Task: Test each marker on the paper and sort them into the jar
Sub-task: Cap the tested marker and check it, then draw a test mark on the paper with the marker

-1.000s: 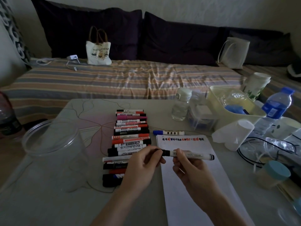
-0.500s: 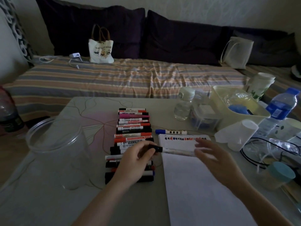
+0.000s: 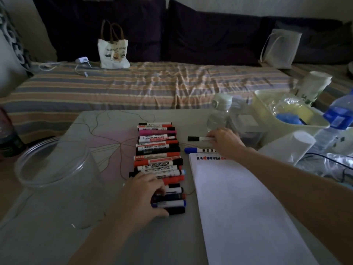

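A row of several markers (image 3: pixel 158 159) lies side by side in the middle of the table. My left hand (image 3: pixel 143 197) rests on the near end of the row, fingers spread over a few markers and thumb along the front one. The white paper (image 3: pixel 238 207) lies right of the row, with coloured test marks along its top edge. Beyond the paper, my right hand (image 3: pixel 224 141) holds the barrel of a black-capped marker (image 3: pixel 196 139) low over the table, just behind a blue-capped marker (image 3: pixel 198 150). The clear jar (image 3: pixel 57 178) stands at the left and holds nothing.
A small clear bottle (image 3: pixel 219 113), a pale tub (image 3: pixel 267 111) of odds and ends, a tipped white cup (image 3: pixel 286 148), a blue-labelled water bottle (image 3: pixel 338 113) and cables crowd the table's right side. A dark bottle (image 3: pixel 7 138) stands at the far left. A striped sofa lies behind.
The black-capped marker passed from both hands to my right hand, which carried it beyond the paper next to the blue-capped marker. My left hand dropped onto the near end of the marker row.
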Demonstrator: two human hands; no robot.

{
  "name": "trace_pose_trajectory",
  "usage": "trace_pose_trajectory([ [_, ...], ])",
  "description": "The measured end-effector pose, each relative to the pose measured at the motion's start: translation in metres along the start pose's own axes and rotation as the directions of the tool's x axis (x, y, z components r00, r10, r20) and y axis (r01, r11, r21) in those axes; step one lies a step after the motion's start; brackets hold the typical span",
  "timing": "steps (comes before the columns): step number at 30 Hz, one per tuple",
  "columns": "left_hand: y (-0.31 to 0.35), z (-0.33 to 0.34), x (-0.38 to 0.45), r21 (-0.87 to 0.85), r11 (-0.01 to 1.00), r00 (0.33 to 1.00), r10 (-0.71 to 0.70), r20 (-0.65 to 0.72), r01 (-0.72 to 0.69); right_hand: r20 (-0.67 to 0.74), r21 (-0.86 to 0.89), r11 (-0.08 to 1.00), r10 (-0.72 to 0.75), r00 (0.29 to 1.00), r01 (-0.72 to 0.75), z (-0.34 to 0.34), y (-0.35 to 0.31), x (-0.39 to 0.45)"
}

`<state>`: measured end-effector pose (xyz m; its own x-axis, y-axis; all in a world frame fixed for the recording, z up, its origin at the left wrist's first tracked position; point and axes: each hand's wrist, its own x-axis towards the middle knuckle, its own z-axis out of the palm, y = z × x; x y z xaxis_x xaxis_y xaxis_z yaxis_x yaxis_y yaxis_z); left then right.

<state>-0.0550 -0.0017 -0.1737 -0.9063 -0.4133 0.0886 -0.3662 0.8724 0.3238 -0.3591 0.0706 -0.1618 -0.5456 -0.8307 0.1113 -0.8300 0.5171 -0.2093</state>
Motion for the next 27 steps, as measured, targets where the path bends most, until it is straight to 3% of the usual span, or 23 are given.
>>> trace_pose_trajectory([
  [4,-0.009,0.002,-0.008,0.056,0.998,0.997,0.037,0.065,-0.040,0.187,-0.077,0.995,0.072,0.980,-0.059,0.018,-0.004,0.010],
  [9,-0.013,0.007,-0.011,0.033,0.993,0.994,0.112,0.014,-0.112,0.293,-0.091,0.995,0.055,0.955,-0.029,0.025,0.000,0.007],
  [14,-0.012,0.011,-0.014,0.053,0.980,0.977,0.197,-0.077,-0.193,0.180,0.039,0.998,0.048,0.982,-0.056,0.009,-0.012,-0.015],
  [16,-0.010,0.012,-0.016,0.117,0.963,0.963,0.253,-0.088,-0.242,0.031,0.157,0.986,-0.060,0.998,0.055,0.000,-0.027,-0.038],
  [19,-0.007,0.019,-0.022,0.256,0.906,0.922,0.373,-0.104,-0.338,-0.118,0.237,0.939,-0.229,0.966,0.251,-0.006,-0.047,-0.088],
  [21,-0.003,0.021,-0.027,0.249,0.912,0.912,0.373,-0.168,-0.327,-0.129,0.271,0.909,-0.293,0.948,0.317,-0.007,-0.061,-0.123],
  [23,0.007,0.016,-0.029,0.199,0.920,0.890,0.380,-0.250,-0.337,-0.084,0.310,0.904,-0.281,0.956,0.293,-0.010,-0.078,-0.153],
  [27,0.037,-0.001,-0.020,0.233,0.884,0.828,0.463,-0.318,-0.405,-0.001,0.227,0.939,-0.265,0.964,0.258,-0.010,-0.091,-0.178],
])
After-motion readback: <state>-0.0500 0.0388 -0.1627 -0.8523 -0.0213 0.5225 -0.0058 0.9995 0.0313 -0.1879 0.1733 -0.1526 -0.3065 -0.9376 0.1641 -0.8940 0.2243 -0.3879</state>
